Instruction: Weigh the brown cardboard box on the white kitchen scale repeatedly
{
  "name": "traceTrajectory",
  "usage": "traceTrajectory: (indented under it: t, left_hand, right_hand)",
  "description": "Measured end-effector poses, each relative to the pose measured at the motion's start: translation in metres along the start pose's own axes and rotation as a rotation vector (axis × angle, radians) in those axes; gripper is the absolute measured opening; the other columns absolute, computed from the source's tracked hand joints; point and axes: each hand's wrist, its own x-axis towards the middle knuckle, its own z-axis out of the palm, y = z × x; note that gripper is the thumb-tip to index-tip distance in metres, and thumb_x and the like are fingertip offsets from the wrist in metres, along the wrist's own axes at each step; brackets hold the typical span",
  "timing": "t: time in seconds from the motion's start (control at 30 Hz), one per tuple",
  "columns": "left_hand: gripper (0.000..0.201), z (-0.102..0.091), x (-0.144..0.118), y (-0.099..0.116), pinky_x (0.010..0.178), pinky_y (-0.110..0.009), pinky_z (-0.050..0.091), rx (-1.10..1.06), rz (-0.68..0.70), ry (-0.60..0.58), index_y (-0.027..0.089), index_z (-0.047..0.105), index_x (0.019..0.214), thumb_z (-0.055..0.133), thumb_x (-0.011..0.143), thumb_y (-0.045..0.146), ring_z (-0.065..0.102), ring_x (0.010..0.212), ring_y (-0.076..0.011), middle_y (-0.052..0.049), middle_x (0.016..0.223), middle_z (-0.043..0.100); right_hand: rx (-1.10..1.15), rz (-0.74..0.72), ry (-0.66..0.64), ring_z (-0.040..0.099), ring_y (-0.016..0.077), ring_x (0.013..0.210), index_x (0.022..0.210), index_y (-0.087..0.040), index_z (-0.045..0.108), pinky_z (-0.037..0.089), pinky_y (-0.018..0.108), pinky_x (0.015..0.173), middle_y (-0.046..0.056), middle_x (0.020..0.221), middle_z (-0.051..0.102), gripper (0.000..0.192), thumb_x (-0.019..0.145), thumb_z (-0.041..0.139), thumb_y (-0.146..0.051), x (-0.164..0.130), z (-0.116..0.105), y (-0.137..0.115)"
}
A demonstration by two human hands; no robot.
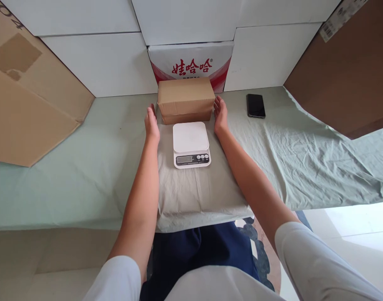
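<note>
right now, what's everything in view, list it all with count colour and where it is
cardboard box: 1, brown, far end of the pillow, between both hands
kitchen scale: 1, white, on the pillow in front of the box, platform bare
pillow: 1, pale grey, middle of the table, near edge
sheet: 1, pale green, covering the table
phone: 1, black, lying flat on the sheet right of the box
printed carton: 1, white with red lettering, behind the box
white panels: several, along the back
cardboard sheets: 2, brown, leaning at far left and far right
left hand: open, beside the box's left end
right hand: open, at the box's right end
</note>
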Motion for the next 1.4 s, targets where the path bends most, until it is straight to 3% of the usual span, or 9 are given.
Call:
traceTrajectory:
  t: [0.2, 0.4, 0.77, 1.0, 1.17, 1.4]
  left_hand:
    - [0.102, 0.004, 0.002, -0.006, 0.134, -0.035, 0.027, -0.02, -0.002, -0.037, 0.025, 0.052, 0.155, 0.039, 0.082, 0.095, 0.029, 0.166, -0.0225, -0.009, 0.175, 0.037]
    - [0.106, 0.004, 0.002, -0.005, 0.133, -0.036, 0.029, -0.009, -0.006, -0.034, 0.021, 0.049, 0.157, 0.037, 0.082, 0.096, 0.031, 0.165, -0.024, -0.013, 0.175, 0.037]
    - [0.097, 0.005, -0.001, -0.002, 0.134, -0.037, 0.027, -0.021, -0.01, -0.048, 0.025, 0.053, 0.155, 0.038, 0.086, 0.092, 0.031, 0.165, -0.0232, -0.009, 0.174, 0.04]
    - [0.094, 0.004, 0.003, -0.005, 0.134, -0.04, 0.028, -0.018, 0.012, -0.076, 0.027, 0.061, 0.149, 0.044, 0.084, 0.092, 0.037, 0.163, -0.0259, -0.008, 0.168, 0.049]
    - [0.096, -0.001, 0.003, -0.007, 0.134, -0.035, 0.027, 0.012, 0.02, -0.037, 0.023, 0.057, 0.152, 0.044, 0.085, 0.092, 0.035, 0.163, -0.0227, -0.01, 0.171, 0.045]
    - [0.105, -0.005, -0.003, -0.003, 0.135, -0.035, 0.025, 0.031, 0.02, -0.044, 0.019, 0.054, 0.154, 0.042, 0.082, 0.095, 0.03, 0.165, -0.025, -0.013, 0.174, 0.039]
  right_hand:
    - [-0.03, 0.02, -0.006, 0.046, 0.0186, 0.158, 0.141, -0.026, 0.054, 0.027, 0.047, 0.137, 0.005, 0.165, 0.052, 0.067, 0.089, 0.045, -0.067, -0.003, 0.002, -0.003]
    - [-0.041, 0.036, 0.016, 0.049, 0.0185, 0.155, 0.134, -0.032, 0.057, 0.032, 0.052, 0.134, 0.002, 0.162, 0.055, 0.057, 0.091, 0.044, -0.067, -0.001, -0.001, -0.003]
    - [-0.068, -0.002, -0.045, 0.054, 0.0179, 0.15, 0.131, -0.036, 0.059, 0.035, 0.05, 0.134, -0.002, 0.155, 0.063, 0.051, 0.091, 0.045, -0.066, -0.004, 0.0, -0.005]
    - [-0.069, -0.053, -0.062, 0.059, 0.0199, 0.145, 0.129, -0.03, 0.061, 0.041, 0.045, 0.131, 0.003, 0.147, 0.067, 0.051, 0.091, 0.047, -0.061, -0.009, 0.006, -0.009]
    - [-0.059, -0.049, -0.052, 0.059, 0.0182, 0.146, 0.128, -0.032, 0.06, 0.043, 0.041, 0.131, 0.0, 0.148, 0.067, 0.05, 0.091, 0.046, -0.062, -0.01, 0.008, -0.008]
    - [-0.087, -0.039, -0.059, 0.056, 0.0182, 0.146, 0.133, -0.034, 0.058, 0.041, 0.044, 0.132, -0.003, 0.149, 0.065, 0.053, 0.093, 0.042, -0.065, -0.005, 0.005, 0.0]
